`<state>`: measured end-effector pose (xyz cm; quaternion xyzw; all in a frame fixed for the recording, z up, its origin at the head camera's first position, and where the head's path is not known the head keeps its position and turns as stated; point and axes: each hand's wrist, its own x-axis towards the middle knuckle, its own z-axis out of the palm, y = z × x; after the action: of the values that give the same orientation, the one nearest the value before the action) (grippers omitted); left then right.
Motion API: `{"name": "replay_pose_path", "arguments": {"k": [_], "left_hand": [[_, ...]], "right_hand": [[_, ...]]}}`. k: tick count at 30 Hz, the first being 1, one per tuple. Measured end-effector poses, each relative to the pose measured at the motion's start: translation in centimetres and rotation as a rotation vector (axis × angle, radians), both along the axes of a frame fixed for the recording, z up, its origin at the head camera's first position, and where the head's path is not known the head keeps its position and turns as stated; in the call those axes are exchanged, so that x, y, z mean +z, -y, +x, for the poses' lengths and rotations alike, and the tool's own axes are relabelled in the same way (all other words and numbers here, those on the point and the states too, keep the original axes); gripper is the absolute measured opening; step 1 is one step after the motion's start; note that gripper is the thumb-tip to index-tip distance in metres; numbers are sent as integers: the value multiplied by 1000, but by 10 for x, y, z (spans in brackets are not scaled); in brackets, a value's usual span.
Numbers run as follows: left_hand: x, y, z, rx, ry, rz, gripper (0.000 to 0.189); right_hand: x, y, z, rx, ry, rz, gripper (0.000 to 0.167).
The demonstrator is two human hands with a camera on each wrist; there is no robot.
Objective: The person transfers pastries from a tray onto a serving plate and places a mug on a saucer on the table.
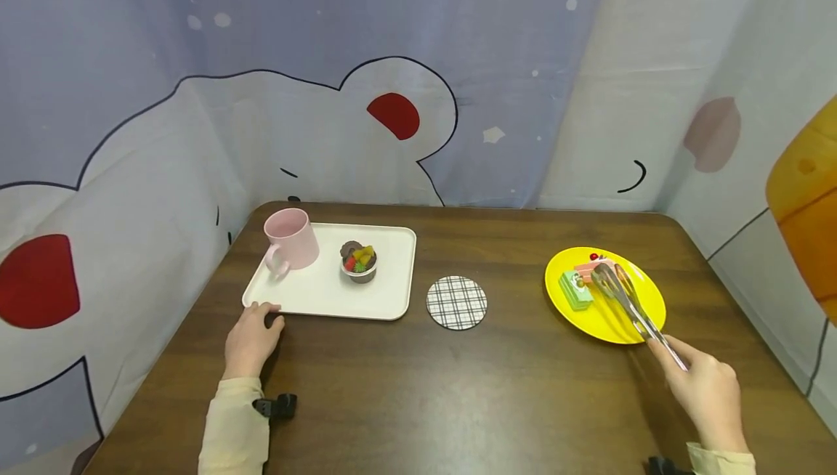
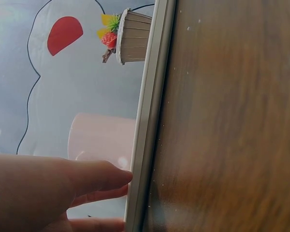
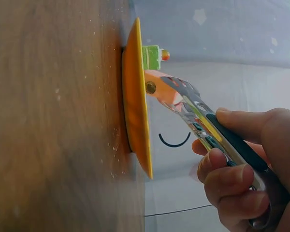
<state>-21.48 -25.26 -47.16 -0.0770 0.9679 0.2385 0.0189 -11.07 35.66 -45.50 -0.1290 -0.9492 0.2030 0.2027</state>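
Note:
My right hand (image 1: 706, 388) grips metal tongs (image 3: 210, 128), fingers wrapped around their arms. The tongs' tips reach down to a pink cake slice (image 1: 584, 271) on a yellow plate (image 1: 608, 330), overlapping it in the right wrist view. Beside that slice sits a green cake piece (image 1: 575, 292). On the left, my left hand (image 1: 251, 343) rests with its fingertips against the near left corner of a white tray (image 1: 340, 306). A pink mug (image 1: 297, 244) stands on the tray, and a chocolate cupcake topped with fruit (image 1: 359, 264) is to its right.
Between tray and plate lies a round checkered coaster (image 1: 457, 303). All of it stands on a brown wooden table (image 1: 471, 402). A printed curtain (image 1: 510, 97) hangs along the table's back and sides.

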Motion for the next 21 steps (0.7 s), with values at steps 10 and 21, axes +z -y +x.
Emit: {"name": "replay_pose_path", "arguments": {"k": [10, 21], "left_hand": [[1, 0, -1, 6, 1, 0, 41], [0, 0, 0, 1, 5, -1, 41]], "right_hand": [[2, -7, 17, 59, 86, 56, 47], [11, -4, 29, -21, 21, 60, 45]]}}
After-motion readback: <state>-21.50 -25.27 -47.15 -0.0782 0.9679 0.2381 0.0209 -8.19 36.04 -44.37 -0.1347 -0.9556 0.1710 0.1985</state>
